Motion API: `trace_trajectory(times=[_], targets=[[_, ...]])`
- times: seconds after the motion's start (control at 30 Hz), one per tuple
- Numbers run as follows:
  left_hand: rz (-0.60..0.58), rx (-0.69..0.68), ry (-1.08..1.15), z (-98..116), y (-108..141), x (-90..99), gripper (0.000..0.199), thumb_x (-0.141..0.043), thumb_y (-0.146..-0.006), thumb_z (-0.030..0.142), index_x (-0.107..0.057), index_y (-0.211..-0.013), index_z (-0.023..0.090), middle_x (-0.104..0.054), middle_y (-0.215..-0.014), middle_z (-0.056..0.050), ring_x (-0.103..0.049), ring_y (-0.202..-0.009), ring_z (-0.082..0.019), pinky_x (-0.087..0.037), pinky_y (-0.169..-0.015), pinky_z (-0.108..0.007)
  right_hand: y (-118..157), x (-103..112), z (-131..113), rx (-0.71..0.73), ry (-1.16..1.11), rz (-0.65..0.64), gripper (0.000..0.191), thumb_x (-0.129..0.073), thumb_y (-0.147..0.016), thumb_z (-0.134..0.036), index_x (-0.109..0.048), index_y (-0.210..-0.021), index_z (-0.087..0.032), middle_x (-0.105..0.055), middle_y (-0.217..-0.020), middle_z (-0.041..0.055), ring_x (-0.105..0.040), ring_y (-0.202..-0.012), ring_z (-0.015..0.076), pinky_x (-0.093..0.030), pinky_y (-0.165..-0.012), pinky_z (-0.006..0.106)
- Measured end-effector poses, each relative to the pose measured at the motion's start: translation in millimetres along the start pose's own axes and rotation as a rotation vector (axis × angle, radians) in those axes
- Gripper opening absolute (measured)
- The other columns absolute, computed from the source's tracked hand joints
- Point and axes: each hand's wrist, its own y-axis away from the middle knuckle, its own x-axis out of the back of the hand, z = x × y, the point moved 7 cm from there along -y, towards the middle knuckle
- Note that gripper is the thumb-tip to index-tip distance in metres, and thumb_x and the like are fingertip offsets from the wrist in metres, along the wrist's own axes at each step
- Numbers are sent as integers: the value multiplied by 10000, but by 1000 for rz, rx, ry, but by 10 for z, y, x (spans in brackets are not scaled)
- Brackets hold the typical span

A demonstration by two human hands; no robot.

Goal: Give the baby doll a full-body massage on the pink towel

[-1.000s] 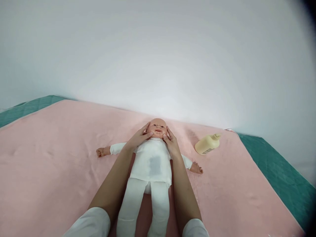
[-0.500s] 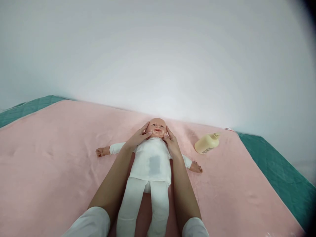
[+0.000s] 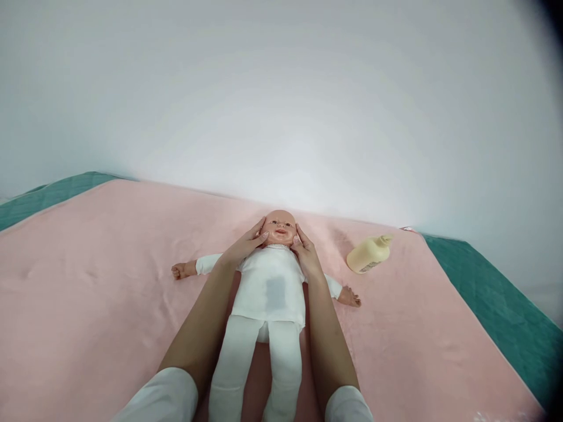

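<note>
A baby doll (image 3: 272,287) with a white cloth body and a grey patch on its front lies on its back, its arms spread out. My left hand (image 3: 246,243) cups the left side of the doll's head (image 3: 280,225), thumb at the cheek and fingers along the side. On the other side of the head rests my right hand (image 3: 307,249), its thumb near the jaw and its fingers up by the temple. The undersides of both hands are hidden.
A pale yellow pump bottle (image 3: 368,255) lies tilted to the right of the doll. Under everything is a pink sheet (image 3: 109,281), with a green quilted cover (image 3: 492,305) showing at both sides. A white wall (image 3: 281,105) stands behind.
Both thumbs have shifted very slightly at the doll's cheeks. The hands still hold its head, and the doll and the bottle lie as before.
</note>
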Motion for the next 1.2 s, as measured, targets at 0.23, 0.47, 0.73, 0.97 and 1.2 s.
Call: trace_trajectory(times=[0.23,0.47,0.73,0.97,1.2], targets=[[8,0,154,-102,-56,14,794,-578,-880,590,-275,-1547,284,-420,-1532,-76,-522,-1320,-251,-438,-1096,-375,0,8,14,26,9,4,866,-671,-797,-539,-316,-1511,-201,-552,-1425,102,-597,-1252,234,-421,-1114,476],[26,-22,147,-82,-62,12,784,-593,-862,603,-331,-1528,283,-400,-1543,-92,-518,-1321,-273,-441,-1089,-392,12,-16,-49,48,64,18,855,-656,-805,-552,-332,-1506,-185,-539,-1437,94,-578,-1277,225,-418,-1125,446],[68,-56,51,-30,-68,9,807,-561,-859,641,-337,-1526,246,-359,-1566,-103,-447,-1380,-282,-449,-1072,-392,-20,97,-42,82,236,198,906,-672,-758,-570,-342,-1503,-174,-454,-1503,128,-516,-1338,250,-420,-1111,443],[328,-173,-74,177,99,183,683,-567,-856,580,-505,-1420,201,-424,-1527,-129,-405,-1407,-288,-412,-1080,-400,119,295,-239,105,354,335,791,-690,-714,-555,-511,-1388,-182,-444,-1512,128,-422,-1411,270,-381,-1131,462],[510,-282,-32,266,370,325,536,-519,-805,604,-683,-966,120,-691,-1164,-182,-642,-1102,-283,-472,-983,-410,444,475,-453,170,247,435,547,-667,-677,-606,-678,-1012,-173,-666,-1266,131,-605,-1212,253,-462,-1051,472]])
